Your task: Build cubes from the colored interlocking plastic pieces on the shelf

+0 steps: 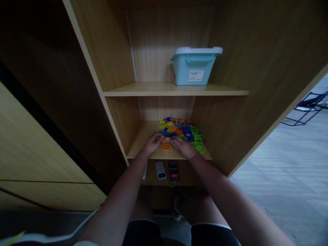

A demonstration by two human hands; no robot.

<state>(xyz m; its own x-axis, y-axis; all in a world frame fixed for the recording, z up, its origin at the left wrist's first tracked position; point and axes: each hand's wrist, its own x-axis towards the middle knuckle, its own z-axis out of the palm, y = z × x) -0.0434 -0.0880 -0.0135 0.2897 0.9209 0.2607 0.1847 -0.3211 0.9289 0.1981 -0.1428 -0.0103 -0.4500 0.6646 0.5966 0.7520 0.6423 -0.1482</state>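
Both of my hands reach onto the middle shelf point(143, 152) of a wooden cabinet. My left hand point(153, 142) has its fingers curled on orange plastic interlocking pieces point(166, 146) at the shelf's front. My right hand point(183, 146) pinches the same orange pieces from the right side. Just behind the hands lies a pile of colourful interlocking plastic tiles point(183, 131): yellow, blue, purple, orange and green.
A light blue lidded storage box point(194, 66) with a white label stands on the upper shelf point(153, 89). On the lowest shelf lie a white device point(161, 169) and a dark phone point(173, 171). Cabinet walls close in on both sides. A dark metal rack point(307, 107) stands on the floor, far right.
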